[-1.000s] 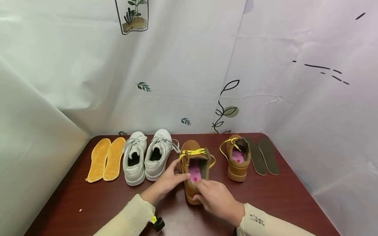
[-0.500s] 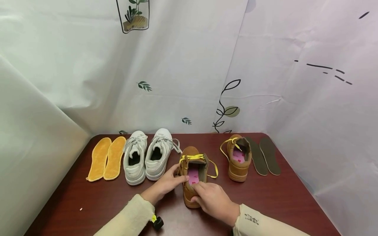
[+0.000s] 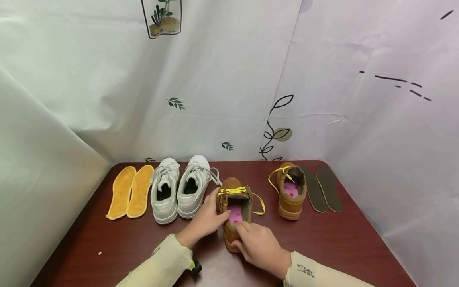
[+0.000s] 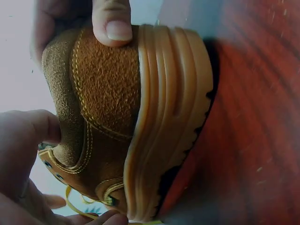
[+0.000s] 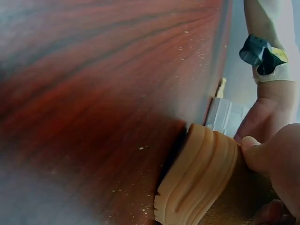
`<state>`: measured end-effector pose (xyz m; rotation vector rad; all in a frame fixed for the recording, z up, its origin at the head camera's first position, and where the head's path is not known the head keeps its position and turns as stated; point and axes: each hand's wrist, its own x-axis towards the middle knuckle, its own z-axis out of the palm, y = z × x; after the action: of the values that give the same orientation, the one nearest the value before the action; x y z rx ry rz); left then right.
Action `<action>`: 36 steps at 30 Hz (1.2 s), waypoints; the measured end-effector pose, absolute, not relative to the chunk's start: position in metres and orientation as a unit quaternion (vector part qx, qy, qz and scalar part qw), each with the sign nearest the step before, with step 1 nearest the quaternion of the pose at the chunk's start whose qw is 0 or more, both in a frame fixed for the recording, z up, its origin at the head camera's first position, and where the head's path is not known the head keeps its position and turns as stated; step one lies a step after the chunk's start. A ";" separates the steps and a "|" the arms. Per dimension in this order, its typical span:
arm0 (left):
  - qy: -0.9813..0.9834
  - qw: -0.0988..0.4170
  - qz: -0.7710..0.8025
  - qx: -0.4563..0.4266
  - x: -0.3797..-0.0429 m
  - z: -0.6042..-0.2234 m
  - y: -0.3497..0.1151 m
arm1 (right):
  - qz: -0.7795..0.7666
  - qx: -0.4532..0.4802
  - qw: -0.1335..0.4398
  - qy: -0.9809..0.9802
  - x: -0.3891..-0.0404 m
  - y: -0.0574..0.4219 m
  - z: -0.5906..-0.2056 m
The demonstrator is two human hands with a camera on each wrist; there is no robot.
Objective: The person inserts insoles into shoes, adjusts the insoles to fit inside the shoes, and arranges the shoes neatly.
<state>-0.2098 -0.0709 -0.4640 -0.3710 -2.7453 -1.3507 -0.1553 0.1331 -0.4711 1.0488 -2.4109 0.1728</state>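
Note:
A brown suede shoe (image 3: 233, 235) with yellow laces stands on the table, its toe pointing away from me. Inside it lies a pink patterned insole (image 3: 234, 213). My left hand (image 3: 206, 217) grips the shoe's left side, thumb over the collar and fingers along the outside near the laces. At the heel, my right hand (image 3: 259, 245) pinches the shoe's back, its thumb pressed on the outer suede and its curled fingers over the rim. In the left wrist view the rubber sole (image 4: 173, 75) rests on the table. How deep the right fingers reach inside is hidden.
Two white sneakers (image 3: 165, 191) stand to the left, beside two yellow fuzzy insoles (image 3: 140, 191). The other brown shoe (image 3: 291, 205), also with a pink insole, stands to the right near two dark insoles (image 3: 328, 189). A white speck (image 3: 100, 253) lies on the table (image 3: 136, 247).
The shoe and both hands have shifted slightly toward me, mostly in the first half second. Since then the left hand has slid a little forward along the shoe's side.

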 end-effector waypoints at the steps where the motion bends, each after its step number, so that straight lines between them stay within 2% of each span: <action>1: -0.894 0.040 -0.428 -0.126 -0.210 -0.463 -0.070 | 0.063 0.386 0.248 -0.886 -0.155 0.133 -0.471; 11: -0.919 0.047 -0.352 -0.172 -0.219 -0.469 -0.066 | 0.042 0.398 0.239 -0.885 -0.157 0.130 -0.464; 15: -0.911 0.039 -0.369 -0.181 -0.221 -0.470 -0.066 | 0.032 0.407 0.242 -0.880 -0.159 0.132 -0.462; 24: -0.901 0.037 -0.393 -0.183 -0.218 -0.475 -0.061 | 0.066 0.417 0.190 -0.886 -0.171 0.158 -0.445; 30: -0.902 0.028 -0.391 -0.182 -0.220 -0.479 -0.062 | 0.120 0.382 0.248 -0.882 -0.187 0.196 -0.426; 36: -0.894 0.040 -0.408 -0.181 -0.220 -0.483 -0.061 | 0.155 0.268 0.279 -0.909 -0.216 0.247 -0.405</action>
<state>-0.2201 -0.0607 -0.4832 -0.5560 -2.7387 -1.2494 -0.2156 0.2474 -0.4046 0.7182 -2.4393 0.4146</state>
